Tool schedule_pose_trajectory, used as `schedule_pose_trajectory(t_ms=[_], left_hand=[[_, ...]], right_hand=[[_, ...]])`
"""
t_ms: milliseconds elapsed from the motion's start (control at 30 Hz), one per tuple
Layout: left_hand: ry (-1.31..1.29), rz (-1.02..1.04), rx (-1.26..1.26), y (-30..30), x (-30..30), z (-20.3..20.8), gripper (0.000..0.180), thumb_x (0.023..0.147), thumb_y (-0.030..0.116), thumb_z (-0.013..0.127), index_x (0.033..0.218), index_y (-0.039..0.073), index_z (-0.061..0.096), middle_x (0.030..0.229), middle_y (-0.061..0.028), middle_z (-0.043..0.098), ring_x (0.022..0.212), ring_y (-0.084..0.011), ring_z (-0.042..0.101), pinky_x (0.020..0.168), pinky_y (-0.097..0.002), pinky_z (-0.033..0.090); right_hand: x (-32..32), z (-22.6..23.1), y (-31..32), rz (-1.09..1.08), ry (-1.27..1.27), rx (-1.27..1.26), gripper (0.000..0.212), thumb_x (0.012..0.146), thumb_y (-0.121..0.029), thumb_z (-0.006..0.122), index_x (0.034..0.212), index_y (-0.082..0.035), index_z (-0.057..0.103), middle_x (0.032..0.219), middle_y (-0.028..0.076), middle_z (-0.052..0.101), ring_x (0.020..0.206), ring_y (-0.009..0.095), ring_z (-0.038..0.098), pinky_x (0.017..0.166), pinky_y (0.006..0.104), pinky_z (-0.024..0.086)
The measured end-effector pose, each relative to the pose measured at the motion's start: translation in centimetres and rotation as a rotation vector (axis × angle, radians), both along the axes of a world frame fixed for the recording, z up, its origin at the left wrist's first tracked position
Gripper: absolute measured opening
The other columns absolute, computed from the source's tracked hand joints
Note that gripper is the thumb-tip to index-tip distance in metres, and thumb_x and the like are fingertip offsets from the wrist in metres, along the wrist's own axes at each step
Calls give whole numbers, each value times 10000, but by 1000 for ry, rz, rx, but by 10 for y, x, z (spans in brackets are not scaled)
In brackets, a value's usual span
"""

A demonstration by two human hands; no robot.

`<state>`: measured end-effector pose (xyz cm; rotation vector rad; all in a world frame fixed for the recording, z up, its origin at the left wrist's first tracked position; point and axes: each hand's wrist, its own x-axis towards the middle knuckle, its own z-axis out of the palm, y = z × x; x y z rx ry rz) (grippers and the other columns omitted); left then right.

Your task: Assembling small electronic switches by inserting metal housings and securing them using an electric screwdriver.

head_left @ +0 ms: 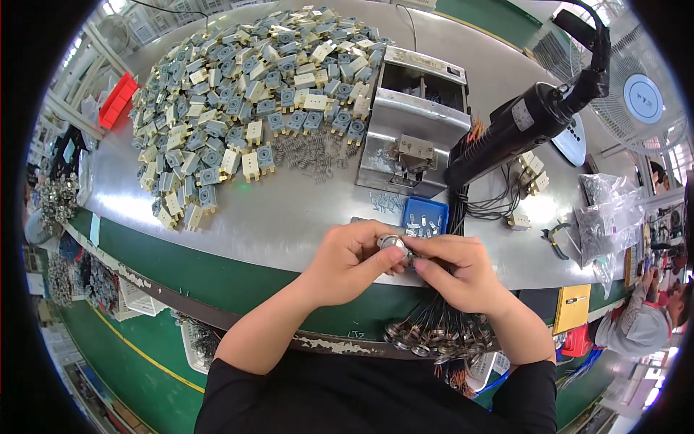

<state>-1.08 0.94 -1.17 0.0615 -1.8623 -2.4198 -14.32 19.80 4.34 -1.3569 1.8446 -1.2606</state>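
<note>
Count: one round metal part [391, 243], located between the two hands, over the near edge of the bench. One blue tray [442, 215], containing small metal pieces in a quantity too dense to count. One metal machine [408, 116]. One black cylindrical tool [517, 126]. One pair of pliers [557, 241]. One red bin [116, 103]. One yellow folder [567, 316] with one pen [576, 299] on it. The grey-and-cream blocks [267, 105], the springs [311, 153], the screws [387, 202] and the wired metal parts [437, 338] lie in heaps and cannot be counted reliably.

Surface and room: the bench [278, 228] has a bare metal top with a green strip [217, 265] along the near side. The blocks cover its far left area; the springs lie between them and the machine. Plastic bags [611, 217] lie at right, beside the pliers. The floor [144, 329] is green with a yellow line. A fan [642, 98] stands at far right; a co-worker [642, 325] is at the right side.

Grip: the left hand [348, 262] is closed, with thumb and forefinger on the part. The right hand [463, 271] pinches the part's right side, thumb and forefinger nearly together.
</note>
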Motion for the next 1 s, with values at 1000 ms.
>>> schedule_pose_trajectory(t_ms=[1000], left_hand=[[-76,-106,95,1,-2,4,185,1097,162,553,1110,-15,607,941,-135,757,820,-179,741,704,-289,552]], right_hand=[[-8,-3,-1,52,67,-49,314,911,-12,702,1209,88,707,823,143,665,739,251,641,672,355,493]])
